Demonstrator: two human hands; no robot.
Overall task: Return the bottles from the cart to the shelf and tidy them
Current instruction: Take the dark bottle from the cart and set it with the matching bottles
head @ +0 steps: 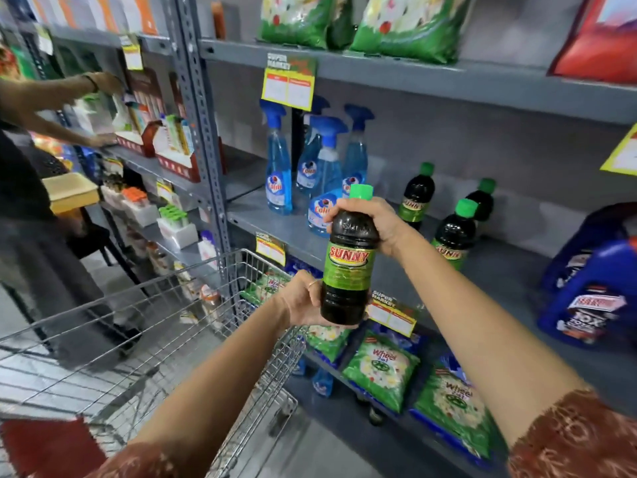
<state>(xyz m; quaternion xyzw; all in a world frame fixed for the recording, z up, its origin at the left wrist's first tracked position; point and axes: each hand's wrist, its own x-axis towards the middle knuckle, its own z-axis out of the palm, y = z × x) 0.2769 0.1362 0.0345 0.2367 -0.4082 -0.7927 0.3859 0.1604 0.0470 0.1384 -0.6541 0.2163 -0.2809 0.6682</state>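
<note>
Dark green liquid fills the bottle (348, 260) we hold upright in front of the grey shelf (275, 225), just above the near right corner of the wire cart (144, 326). Its label reads "SUNNY" and its cap is bright green.

The likeliest trouble, as we judge it, lies on the shelf itself. Three matching bottles (453, 236) already stand there to the right, close together, and the blue spray bottles (320, 174) crowd the left, one of them leaning forward near the edge. If we push our bottle in without aiming for the gap between the two groups, it could knock a neighbour over, and the tall narrow bottles look easy to topple. A price tag (289, 82) hangs down from the shelf above, so lifting too high on the way in could catch the cap on it.

Our right hand (375, 224) is wrapped around the shoulder of the bottle just under the cap, fingers closed tight on it. Our left hand (303, 301) cups the base from the left and beneath, fingers curled against the lower side, closed on the bottle as well. The visible part of the cart basket looks bare of bottles, though its near end is hidden.
</note>
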